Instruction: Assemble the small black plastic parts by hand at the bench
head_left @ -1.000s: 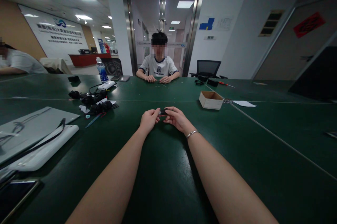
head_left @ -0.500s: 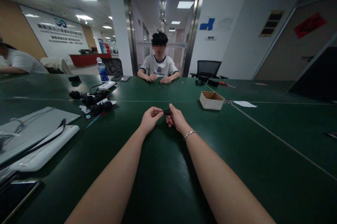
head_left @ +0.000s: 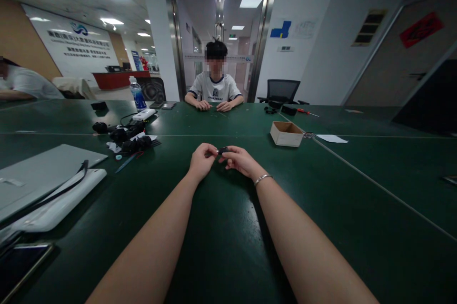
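Above the dark green table (head_left: 221, 228), my two hands meet around a small black object (head_left: 223, 150). A light, shiny bit shows at its left end; it is too small to tell its kind. My right hand (head_left: 243, 160) grips the black body between thumb and fingers, with a silver bracelet (head_left: 263, 179) on the wrist. At the object's left end, my left hand (head_left: 202, 161) is closed in a pinch by the shiny tip. What lies between its fingertips is partly hidden.
An open wooden box (head_left: 286, 134) stands to the right, by a paper sheet (head_left: 332, 138) and a screwdriver (head_left: 307, 112). Black gear (head_left: 130, 135), a bottle (head_left: 137, 93), a laptop (head_left: 53, 161) and a phone (head_left: 24, 266) lie left. Opposite sits a person (head_left: 215, 87), hands on the table.
My right hand has turned, its thumb now lying along the black object instead of pointing up. A shiny tip now shows at the left end. The person opposite has shifted their hands slightly.
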`<state>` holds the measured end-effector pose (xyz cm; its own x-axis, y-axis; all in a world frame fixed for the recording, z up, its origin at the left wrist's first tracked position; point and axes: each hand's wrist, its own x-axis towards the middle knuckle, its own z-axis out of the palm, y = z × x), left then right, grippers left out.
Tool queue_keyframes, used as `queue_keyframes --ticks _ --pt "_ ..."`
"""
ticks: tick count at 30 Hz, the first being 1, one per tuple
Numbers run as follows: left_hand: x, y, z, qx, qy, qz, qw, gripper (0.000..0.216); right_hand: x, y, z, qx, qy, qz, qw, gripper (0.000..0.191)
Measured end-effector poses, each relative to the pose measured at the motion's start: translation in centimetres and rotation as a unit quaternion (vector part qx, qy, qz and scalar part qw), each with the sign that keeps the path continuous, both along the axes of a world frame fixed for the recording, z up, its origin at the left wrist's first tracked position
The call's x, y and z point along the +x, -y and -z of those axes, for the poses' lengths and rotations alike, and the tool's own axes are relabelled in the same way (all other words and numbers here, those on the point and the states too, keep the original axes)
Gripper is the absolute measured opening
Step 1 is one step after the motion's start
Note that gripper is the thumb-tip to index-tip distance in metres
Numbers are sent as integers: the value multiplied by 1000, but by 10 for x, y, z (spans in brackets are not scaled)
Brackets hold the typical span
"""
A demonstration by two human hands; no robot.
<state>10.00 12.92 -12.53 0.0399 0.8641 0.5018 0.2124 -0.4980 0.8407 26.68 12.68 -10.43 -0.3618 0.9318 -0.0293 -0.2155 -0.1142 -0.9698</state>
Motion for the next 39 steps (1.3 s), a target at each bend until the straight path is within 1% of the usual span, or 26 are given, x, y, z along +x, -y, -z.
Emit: queue_keyframes --ticks 2,6,8,10,12,15,21,24,26,28,30,32,35,37,39 --pt "1 0 -1 -21 12 -1 1000 6 0 1 -1 -2 -3 11 1000 13" --pt "6 4 -8 -124 83 31 988 32 0 2 -1 0 -18 19 1000 13" --pt "8 6 -11 -160 92 34 982 35 0 2 0 0 -15 16 1000 12" --pt "9 7 -13 -175 79 30 981 34 0 2 0 -3 -12 14 1000 10" --pt "8 7 -12 -175 71 34 981 31 0 1 0 -5 -14 12 1000 8" --pt "7 5 -10 -175 80 37 981 34 0 1 0 -5 -17 9 1000 8" --pt "9 4 -12 -166 80 15 983 24 0 2 0 -4 -14 15 1000 7" --pt "10 5 -14 -188 100 0 977 24 0 2 0 -7 -20 20 1000 7" --pt "9 5 -14 -189 91 11 978 22 0 2 0 -7 -20 20 1000 8" --pt "9 5 -14 -175 73 22 982 22 0 2 0 -7 -22 21 1000 9" --pt "9 5 -13 -166 73 15 983 25 0 1 0 -9 -26 23 999 10" --pt "9 4 -12 -173 82 14 981 28 1 1 1 -8 -29 22 999 10" --pt "9 3 -11 -184 63 30 980 28 1 0 2 -6 -28 17 999 10" --pt "9 3 -10 -172 52 27 983 27 1 0 2 -6 -30 18 999 11" --pt "8 2 -9 -165 62 21 984 30 1 1 2 -6 -33 17 999 12"
